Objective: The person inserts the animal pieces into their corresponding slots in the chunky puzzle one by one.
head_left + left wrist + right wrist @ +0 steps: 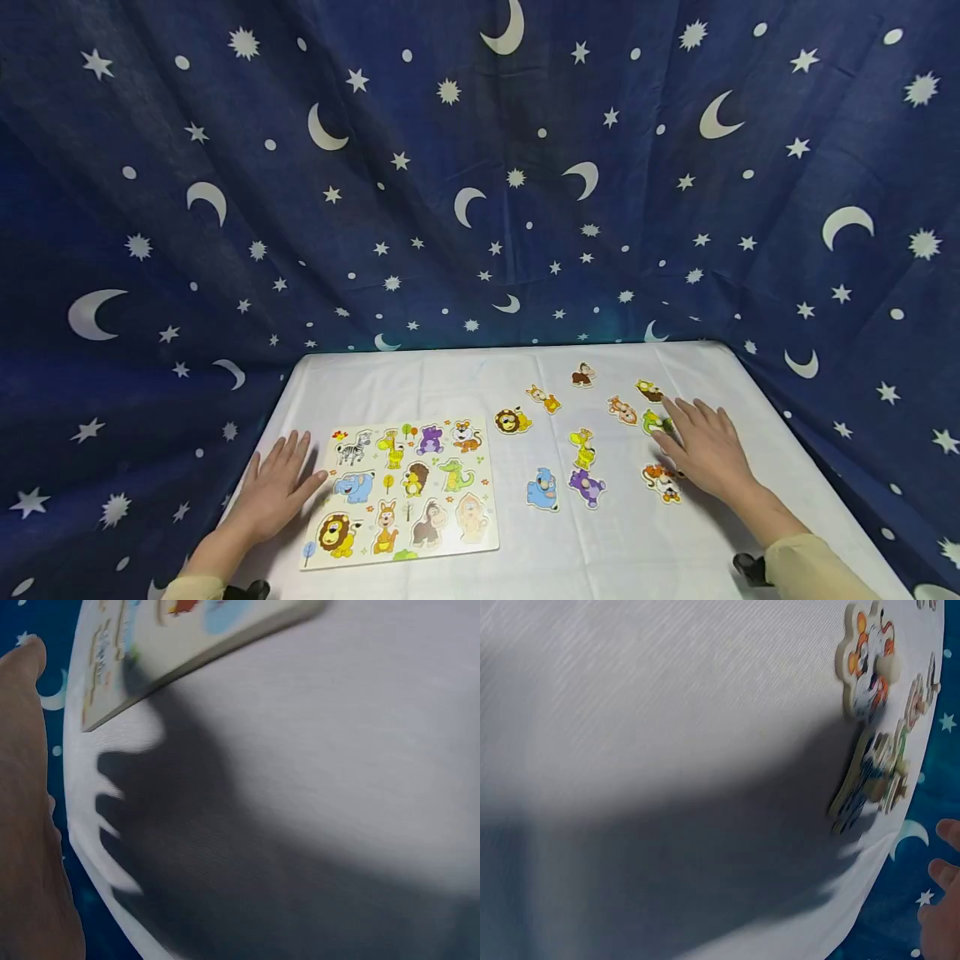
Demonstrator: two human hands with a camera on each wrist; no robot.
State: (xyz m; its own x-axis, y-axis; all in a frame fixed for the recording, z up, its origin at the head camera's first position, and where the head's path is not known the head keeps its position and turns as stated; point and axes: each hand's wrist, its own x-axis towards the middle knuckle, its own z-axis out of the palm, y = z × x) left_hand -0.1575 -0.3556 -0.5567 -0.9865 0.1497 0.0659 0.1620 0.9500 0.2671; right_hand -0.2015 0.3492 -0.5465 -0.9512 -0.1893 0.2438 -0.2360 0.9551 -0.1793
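Observation:
My left hand (273,492) is spread with straight fingers, just left of a wooden animal puzzle board (363,542). Its thumb points toward the board's left edge, and nothing is in its grasp. In the left wrist view, part of that hand (30,802) shows beside the board's corner. My right hand (705,446), fingers extended and holding nothing, hovers at the right among loose puzzle pieces. Close to its fingertips lie the hedgehog piece (649,391) and the crocodile piece (656,422). A tiger piece (662,483), with a small knob in the right wrist view, lies below the palm.
Mid-table are a lion piece (512,421), kangaroo piece (543,399), giraffe piece (582,448), elephant piece (542,489) and purple hippo piece (587,487). A brown ape piece (582,375) lies farther back. Behind the white-covered table (420,379) hangs a starry blue curtain (420,225).

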